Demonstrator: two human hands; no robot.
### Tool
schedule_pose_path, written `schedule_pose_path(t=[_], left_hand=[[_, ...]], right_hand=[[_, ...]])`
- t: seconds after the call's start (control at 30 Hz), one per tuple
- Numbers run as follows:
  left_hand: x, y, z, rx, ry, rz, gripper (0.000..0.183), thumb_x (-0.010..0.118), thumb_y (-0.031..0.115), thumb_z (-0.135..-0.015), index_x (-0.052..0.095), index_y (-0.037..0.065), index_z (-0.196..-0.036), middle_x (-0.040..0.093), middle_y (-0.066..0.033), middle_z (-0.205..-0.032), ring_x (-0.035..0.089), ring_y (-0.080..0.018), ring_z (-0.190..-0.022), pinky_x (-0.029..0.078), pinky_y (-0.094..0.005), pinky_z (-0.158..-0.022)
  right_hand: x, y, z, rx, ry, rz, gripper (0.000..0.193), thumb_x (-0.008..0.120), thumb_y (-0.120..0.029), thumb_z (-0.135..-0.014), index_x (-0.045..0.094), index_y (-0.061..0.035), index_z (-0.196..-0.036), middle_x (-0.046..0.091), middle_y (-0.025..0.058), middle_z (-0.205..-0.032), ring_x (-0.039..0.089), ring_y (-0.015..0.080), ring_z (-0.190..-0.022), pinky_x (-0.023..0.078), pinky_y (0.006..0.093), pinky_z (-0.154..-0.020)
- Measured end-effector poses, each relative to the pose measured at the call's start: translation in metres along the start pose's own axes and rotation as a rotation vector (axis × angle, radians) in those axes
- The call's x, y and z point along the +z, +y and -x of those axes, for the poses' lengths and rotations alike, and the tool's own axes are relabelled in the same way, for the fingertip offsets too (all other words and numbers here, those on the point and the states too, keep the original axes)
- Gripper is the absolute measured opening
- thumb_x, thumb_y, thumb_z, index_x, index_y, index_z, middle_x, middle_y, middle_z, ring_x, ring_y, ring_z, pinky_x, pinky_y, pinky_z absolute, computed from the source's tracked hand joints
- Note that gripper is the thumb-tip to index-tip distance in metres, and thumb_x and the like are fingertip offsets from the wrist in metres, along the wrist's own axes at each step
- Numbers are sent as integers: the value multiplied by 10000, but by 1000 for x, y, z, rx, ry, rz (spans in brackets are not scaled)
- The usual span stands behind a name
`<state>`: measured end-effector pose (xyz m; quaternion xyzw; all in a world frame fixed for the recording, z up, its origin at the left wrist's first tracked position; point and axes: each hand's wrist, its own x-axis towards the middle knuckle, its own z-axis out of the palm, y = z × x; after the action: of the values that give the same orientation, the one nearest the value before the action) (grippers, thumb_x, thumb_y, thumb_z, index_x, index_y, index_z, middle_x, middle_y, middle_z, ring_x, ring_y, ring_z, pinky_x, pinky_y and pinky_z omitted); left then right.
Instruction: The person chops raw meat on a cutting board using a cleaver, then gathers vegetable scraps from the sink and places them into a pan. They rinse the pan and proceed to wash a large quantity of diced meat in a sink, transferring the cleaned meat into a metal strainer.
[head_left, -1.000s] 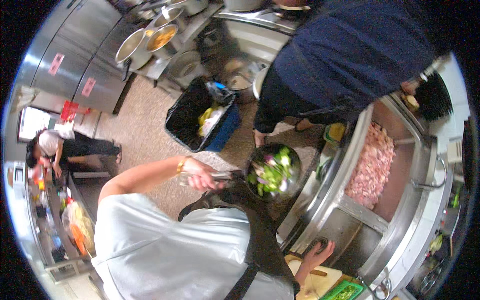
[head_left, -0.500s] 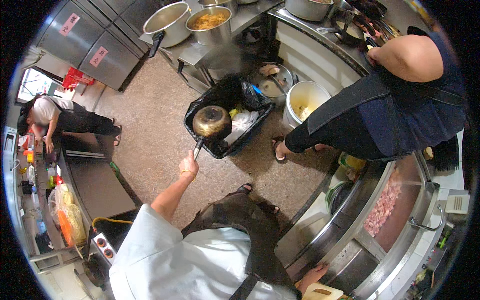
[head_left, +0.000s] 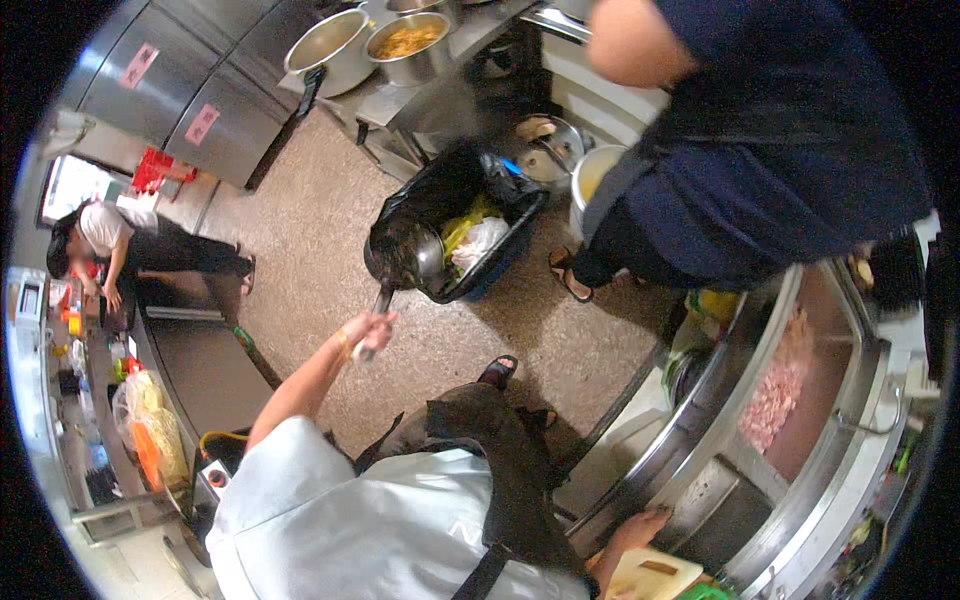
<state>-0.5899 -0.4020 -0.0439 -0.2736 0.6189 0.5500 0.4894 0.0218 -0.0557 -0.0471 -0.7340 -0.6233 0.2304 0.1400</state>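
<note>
My left hand (head_left: 368, 330) is closed round the handle of a scorched pan (head_left: 402, 252). The pan stands tilted on its side over the left part of a bin (head_left: 535, 217) lined with a black bag, partly blurred. Its shiny side faces the waste, and I cannot tell what is inside it. Yellow-green scraps and a white plastic bag (head_left: 484, 243) lie in the bin. My right hand (head_left: 640, 530) rests with extended fingers on the metal edge of the sink counter (head_left: 625, 480), beside a pale cutting board (head_left: 672, 578).
A co-worker (head_left: 760, 170) stands close on the right, by a white bucket (head_left: 583, 205) and a lidded pot (head_left: 560, 150). Another person (head_left: 110, 240) bends over the left counter. Pots, one with orange-brown food (head_left: 408, 42), stand at the back. Pink meat pieces (head_left: 778, 400) lie in the sink.
The pan has turned from showing its scorched bottom to standing on its side, lower in the bin. My left hand has shifted slightly left and down. The co-worker has moved left and nearer.
</note>
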Motion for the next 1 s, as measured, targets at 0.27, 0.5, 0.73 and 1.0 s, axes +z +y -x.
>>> schedule_pose_path(t=[0.27, 0.5, 0.73, 1.0], left_hand=[[129, 11, 174, -874, -834, -326, 254, 512, 55, -961, 479, 94, -1210, 420, 56, -671, 349, -27, -469, 273, -184, -376], [334, -50, 207, -601, -1026, -977, 273, 546, 47, -953, 456, 55, -1211, 366, 65, -648, 321, -8, -450, 242, -169, -351], [496, -126, 234, -920, -1120, -802, 188, 508, 107, -992, 480, 73, -1174, 336, 78, -630, 296, 4, -440, 218, -167, -346], [631, -207, 242, -873, -1183, -1079, 145, 509, 141, -1000, 528, 92, -1135, 351, 76, -625, 302, -9, -434, 227, -195, -345]], right_hand=[[3, -8, 14, -271, 211, 208, 453, 573, -145, -902, 504, 51, -1305, 598, 273, -1162, 599, 404, -1044, 477, 476, -884], [18, -8, 25, -256, 389, 394, 573, 647, -231, -848, 493, 70, -1311, 588, 255, -1201, 590, 349, -1056, 477, 466, -850], [-69, 15, -14, -23, 533, -283, 518, 592, -122, -919, 398, 65, -1363, 647, 203, -882, 670, 330, -811, 540, 419, -740], [-242, 142, -160, 524, 718, -124, 469, 563, -114, -884, 375, 104, -1254, 637, 328, -862, 632, 478, -871, 500, 540, -764]])
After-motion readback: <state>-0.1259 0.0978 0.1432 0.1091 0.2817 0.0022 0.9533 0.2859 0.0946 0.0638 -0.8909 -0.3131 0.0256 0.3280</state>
